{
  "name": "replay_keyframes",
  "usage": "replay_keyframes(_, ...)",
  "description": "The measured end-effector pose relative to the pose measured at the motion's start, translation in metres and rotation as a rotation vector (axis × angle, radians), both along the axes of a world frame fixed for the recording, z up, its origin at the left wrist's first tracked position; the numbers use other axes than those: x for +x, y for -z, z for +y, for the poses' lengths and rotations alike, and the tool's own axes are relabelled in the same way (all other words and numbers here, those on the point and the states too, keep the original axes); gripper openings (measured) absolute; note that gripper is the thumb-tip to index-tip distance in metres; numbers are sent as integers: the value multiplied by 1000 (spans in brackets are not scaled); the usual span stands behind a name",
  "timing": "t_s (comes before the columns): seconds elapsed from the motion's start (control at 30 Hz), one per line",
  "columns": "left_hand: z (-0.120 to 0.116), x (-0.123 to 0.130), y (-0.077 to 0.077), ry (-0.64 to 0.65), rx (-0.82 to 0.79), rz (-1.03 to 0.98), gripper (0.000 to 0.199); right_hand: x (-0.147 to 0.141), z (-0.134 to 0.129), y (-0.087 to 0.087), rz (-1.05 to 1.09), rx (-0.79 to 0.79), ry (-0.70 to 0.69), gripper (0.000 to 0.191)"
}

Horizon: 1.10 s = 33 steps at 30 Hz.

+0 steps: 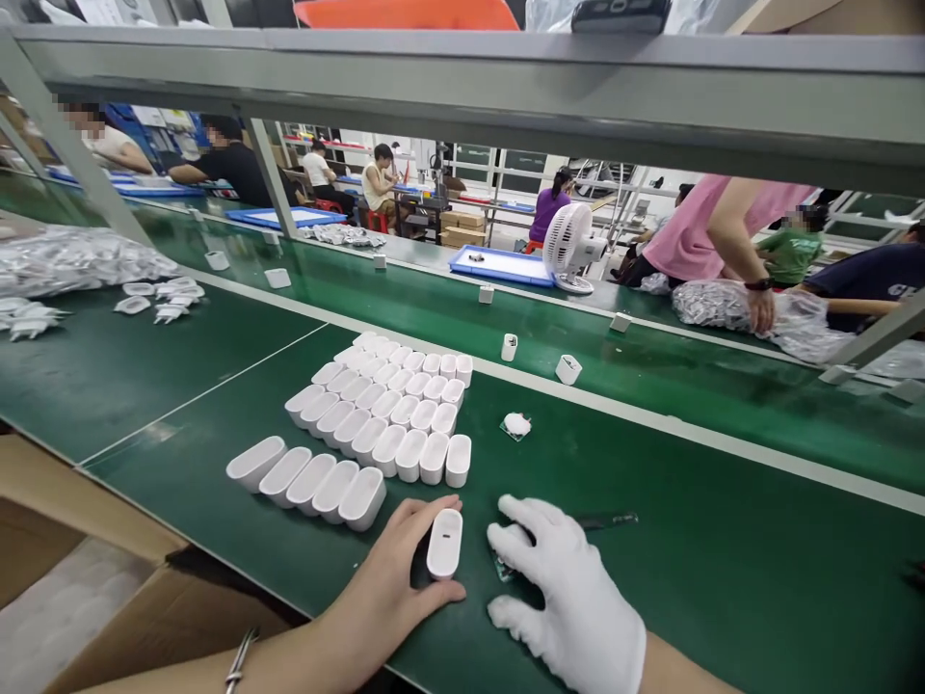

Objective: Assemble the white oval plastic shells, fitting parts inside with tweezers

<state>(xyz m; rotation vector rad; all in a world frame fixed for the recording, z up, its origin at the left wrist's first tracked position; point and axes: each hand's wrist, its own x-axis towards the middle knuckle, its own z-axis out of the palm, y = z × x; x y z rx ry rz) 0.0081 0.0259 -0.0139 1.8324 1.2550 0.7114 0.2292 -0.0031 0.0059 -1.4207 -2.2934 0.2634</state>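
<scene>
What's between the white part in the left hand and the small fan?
Head view: from the white part, bare green mat, then a small white pad, a white strip, two loose white pieces on the belt, then the fan.

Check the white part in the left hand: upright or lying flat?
Upright. The white part stands on end on the green mat, its slotted face toward the camera, with the left hand curled around it.
</scene>
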Motion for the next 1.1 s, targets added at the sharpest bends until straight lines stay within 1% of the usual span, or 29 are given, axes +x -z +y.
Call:
replay_keyframes(0.03, 0, 0, -2, 0, -14, 6, 61, 0, -2, 1, -47, -25, 4, 48)
replay_keyframes(0.1, -1, 0, -5, 0, -35, 16, 63, 6, -1, 2, -73, -83, -8, 52)
replay_keyframes(0.13, -1, 0, -5, 4, -42, 21, 66, 9, 2, 4, -52, -84, -27, 54)
replay_keyframes(0.17, -2, 0, -5, 12, -46, 25, 69, 12, 4, 6, -16, -60, -48, 57)
replay_keyframes(0.23, -2, -1, -5, 43, -39, 29, 73, 15, 6, 11, 90, 40, -57, 58)
replay_keyframes(0.3, -3, -2, -5, 86, -9, 28, 77, 14, 3, 12, 227, 122, -20, 50)
replay_keyframes(0.4, -3, -2, -4, 169, 70, 42, 82, 6, -7, 2, 420, 98, 52, 32)
replay_keyframes(0.43, -4, -1, -4, 198, 100, 54, 83, 3, -11, -2, 462, 90, 50, 31)
replay_keyframes(0.5, -4, -2, -3, 253, 144, 70, 84, -4, -15, -10, 500, 106, 1, 29)
replay_keyframes(0.57, -5, -2, -1, 287, 158, 62, 85, -10, -16, -13, 495, 131, -53, 26)
replay_keyframes(0.63, -6, -3, 2, 294, 153, 48, 87, -14, -16, -12, 467, 149, -73, 24)
replay_keyframes(0.7, -6, -4, 3, 283, 159, 40, 88, -15, -15, -7, 432, 182, -63, 28)
replay_keyframes(0.8, -7, -4, 3, 294, 168, 12, 88, -16, -18, 0, 422, 311, -38, 35)
replay_keyframes(0.87, -7, -3, 2, 300, 170, -6, 86, -16, -20, 1, 424, 355, -26, 36)
replay_keyframes(1.0, -7, -3, 3, 295, 211, -26, 78, -19, -23, -3, 398, 317, -78, 25)
replay_keyframes(1.1, -8, -4, 5, 307, 244, -20, 73, -19, -23, -4, 362, 298, -111, 22)
